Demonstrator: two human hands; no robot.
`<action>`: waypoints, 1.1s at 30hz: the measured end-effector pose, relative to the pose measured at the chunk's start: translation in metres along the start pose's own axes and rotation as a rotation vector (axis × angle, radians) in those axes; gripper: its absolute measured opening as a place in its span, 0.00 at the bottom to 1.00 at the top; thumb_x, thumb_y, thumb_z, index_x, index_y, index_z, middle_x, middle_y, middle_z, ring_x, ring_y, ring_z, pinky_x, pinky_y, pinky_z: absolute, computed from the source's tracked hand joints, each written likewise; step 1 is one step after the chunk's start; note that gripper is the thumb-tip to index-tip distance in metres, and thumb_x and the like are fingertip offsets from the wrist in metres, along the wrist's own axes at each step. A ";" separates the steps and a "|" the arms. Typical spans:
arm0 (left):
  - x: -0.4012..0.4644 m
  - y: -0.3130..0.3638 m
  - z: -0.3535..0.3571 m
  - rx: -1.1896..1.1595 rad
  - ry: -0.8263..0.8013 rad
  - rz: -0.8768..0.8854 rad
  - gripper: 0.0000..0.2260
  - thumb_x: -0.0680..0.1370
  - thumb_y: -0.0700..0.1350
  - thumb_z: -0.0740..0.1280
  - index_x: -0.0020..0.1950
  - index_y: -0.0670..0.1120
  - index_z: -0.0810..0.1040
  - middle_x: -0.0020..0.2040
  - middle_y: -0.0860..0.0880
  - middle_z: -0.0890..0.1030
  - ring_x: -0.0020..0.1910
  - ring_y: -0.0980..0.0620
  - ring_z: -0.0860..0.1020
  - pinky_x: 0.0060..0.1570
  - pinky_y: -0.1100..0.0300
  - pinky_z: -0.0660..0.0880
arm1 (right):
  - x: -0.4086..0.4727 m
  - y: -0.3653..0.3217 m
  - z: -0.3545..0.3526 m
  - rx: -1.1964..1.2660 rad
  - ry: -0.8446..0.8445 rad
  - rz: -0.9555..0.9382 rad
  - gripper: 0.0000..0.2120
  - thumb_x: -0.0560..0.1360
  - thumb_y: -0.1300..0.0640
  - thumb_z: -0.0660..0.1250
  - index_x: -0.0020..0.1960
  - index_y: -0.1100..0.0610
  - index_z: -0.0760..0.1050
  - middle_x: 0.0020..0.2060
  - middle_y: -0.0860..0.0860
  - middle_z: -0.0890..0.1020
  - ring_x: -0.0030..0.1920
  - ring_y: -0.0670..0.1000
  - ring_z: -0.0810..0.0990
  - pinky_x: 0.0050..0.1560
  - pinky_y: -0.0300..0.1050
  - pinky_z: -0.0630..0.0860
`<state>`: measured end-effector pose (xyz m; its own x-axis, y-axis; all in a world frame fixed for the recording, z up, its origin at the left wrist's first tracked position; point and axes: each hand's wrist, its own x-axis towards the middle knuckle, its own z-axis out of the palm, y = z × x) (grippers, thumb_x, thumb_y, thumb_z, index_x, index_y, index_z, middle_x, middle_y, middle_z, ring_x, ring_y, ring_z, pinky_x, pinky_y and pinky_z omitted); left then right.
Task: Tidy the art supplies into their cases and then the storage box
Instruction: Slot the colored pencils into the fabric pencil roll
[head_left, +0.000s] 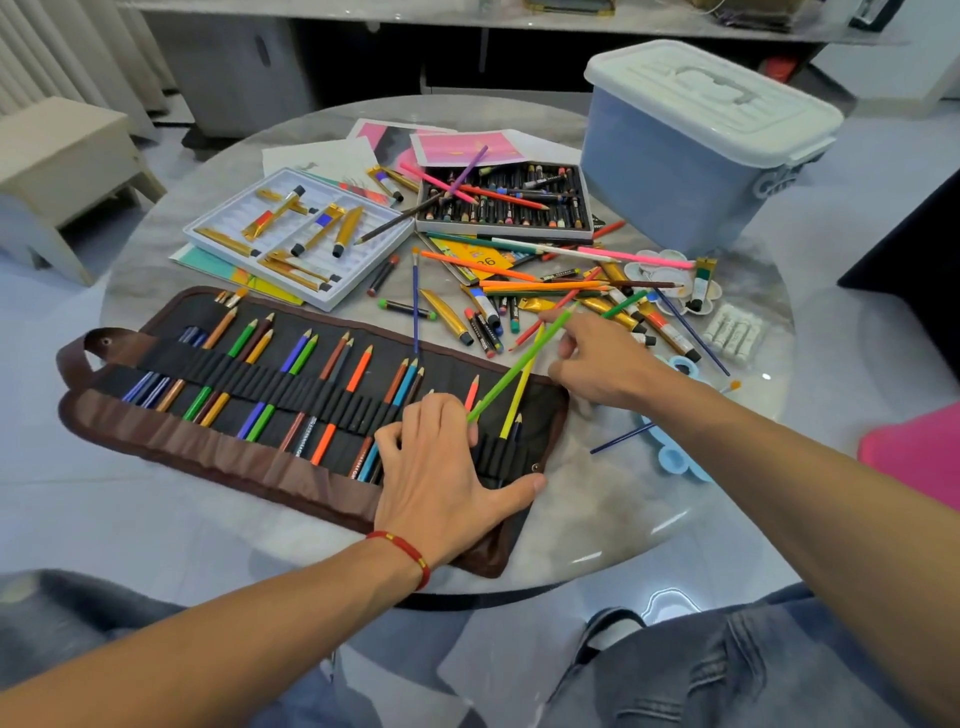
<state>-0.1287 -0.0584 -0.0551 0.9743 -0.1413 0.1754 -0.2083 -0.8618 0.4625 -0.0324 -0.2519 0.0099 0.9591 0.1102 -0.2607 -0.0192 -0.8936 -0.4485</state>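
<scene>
Two hands work the brown pencil roll (218, 447) — left hand (441, 467) presses it, fingers spread. Right hand (597, 364) pinches a green pencil (519, 364).

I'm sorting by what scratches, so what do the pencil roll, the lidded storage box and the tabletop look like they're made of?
Pencil roll: looks like brown fabric, matte, with creases and black elastic loops.
Storage box: seems to be plastic, with translucent blue walls and a moulded whitish lid.
Tabletop: glossy and marble-patterned, with bright reflections; whether stone or glass cannot be told.
</scene>
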 end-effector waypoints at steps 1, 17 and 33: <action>0.000 0.000 0.000 -0.005 0.000 -0.002 0.29 0.65 0.75 0.65 0.44 0.51 0.62 0.47 0.54 0.65 0.48 0.51 0.65 0.50 0.53 0.62 | -0.001 -0.001 0.000 0.004 -0.004 -0.002 0.24 0.74 0.62 0.66 0.69 0.57 0.72 0.45 0.59 0.80 0.43 0.55 0.76 0.37 0.48 0.72; 0.002 -0.001 0.002 -0.259 0.052 -0.087 0.14 0.80 0.57 0.49 0.43 0.49 0.65 0.42 0.52 0.66 0.46 0.52 0.66 0.48 0.54 0.59 | -0.022 0.004 0.043 -0.147 0.069 -0.046 0.25 0.76 0.42 0.66 0.71 0.50 0.73 0.58 0.56 0.75 0.65 0.59 0.69 0.65 0.59 0.70; 0.005 -0.008 -0.001 -0.362 0.010 -0.109 0.07 0.74 0.47 0.55 0.44 0.44 0.68 0.43 0.47 0.71 0.48 0.49 0.69 0.50 0.51 0.60 | -0.005 -0.011 0.054 -0.056 0.172 0.169 0.27 0.68 0.38 0.74 0.59 0.53 0.74 0.62 0.53 0.74 0.66 0.58 0.68 0.62 0.58 0.64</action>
<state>-0.1223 -0.0512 -0.0570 0.9919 -0.0520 0.1161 -0.1222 -0.6430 0.7561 -0.0522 -0.2191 -0.0304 0.9776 -0.1148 -0.1764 -0.1729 -0.9161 -0.3618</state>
